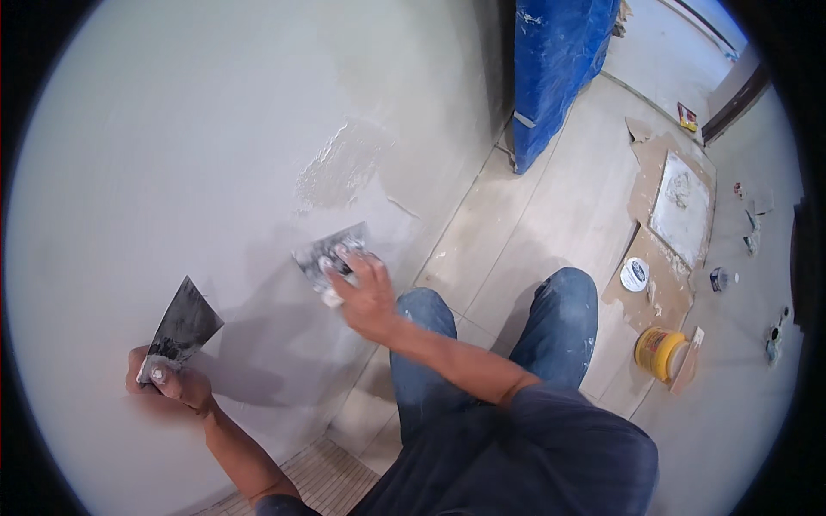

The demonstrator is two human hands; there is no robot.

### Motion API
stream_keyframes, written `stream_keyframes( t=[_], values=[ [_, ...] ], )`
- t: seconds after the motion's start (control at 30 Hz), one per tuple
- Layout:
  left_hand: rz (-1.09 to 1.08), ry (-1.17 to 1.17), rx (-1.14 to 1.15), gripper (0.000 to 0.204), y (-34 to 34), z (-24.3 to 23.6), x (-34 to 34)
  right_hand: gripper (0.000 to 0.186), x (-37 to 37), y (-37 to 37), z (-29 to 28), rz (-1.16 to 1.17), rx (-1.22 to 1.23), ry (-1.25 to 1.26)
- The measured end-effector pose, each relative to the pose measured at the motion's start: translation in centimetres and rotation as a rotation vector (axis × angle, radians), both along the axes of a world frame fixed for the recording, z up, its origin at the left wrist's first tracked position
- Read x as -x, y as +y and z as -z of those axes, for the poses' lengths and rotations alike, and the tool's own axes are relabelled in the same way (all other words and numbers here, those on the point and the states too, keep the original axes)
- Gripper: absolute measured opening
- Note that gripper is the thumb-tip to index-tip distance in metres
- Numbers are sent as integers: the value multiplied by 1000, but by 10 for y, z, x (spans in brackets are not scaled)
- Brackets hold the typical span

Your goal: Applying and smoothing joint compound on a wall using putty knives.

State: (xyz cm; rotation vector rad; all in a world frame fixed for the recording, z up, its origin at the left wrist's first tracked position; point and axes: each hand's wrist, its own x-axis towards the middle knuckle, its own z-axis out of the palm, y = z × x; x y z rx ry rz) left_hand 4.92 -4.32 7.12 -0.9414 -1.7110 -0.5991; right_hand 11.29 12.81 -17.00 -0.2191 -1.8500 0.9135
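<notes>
Steel putty knives point(182, 325), two: one per hand point(366, 292).

Single head view, fisheye, looking down along wall point(172, 155), close to hands.

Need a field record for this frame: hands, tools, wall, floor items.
left hand: grips a dark putty knife, blade up against the wall
right hand: holds a second putty knife pressed flat to the wall
wall: pale, with a wet filler patch above the right hand
floor: yellow tub, white lid, cardboard, blue wrapped bundle
</notes>
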Motion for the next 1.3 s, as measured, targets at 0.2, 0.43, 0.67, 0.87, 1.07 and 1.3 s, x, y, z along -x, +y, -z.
stream_keyframes(
  t=[0.2, 0.43, 0.67, 0.87, 1.07, 1.3],
  values=[
    [-89, 99, -31, 31, -8, 4, 3, 28, -46, 81, 163, 359, 336, -287],
    [-194, 114, -98, 38, -11, 4, 8, 19, 2, 123, 362, 217, 1847, -290],
    [-54, 37, -160, 39, -13, 4, 7, 21, 52, 140, 358, 77, 1952, -326],
    [-140, 86, 31, 36, -16, -2, -5, 24, 33, 155, 239, -153, 1707, -330],
    [40, 17, 37, 27, -1, -5, -9, 31, 28, 171, 114, -325, 1580, -249],
    [18, 16, 160, 17, 14, -23, -17, 26, 29, 183, -46, -438, 1484, -243]
  ],
)
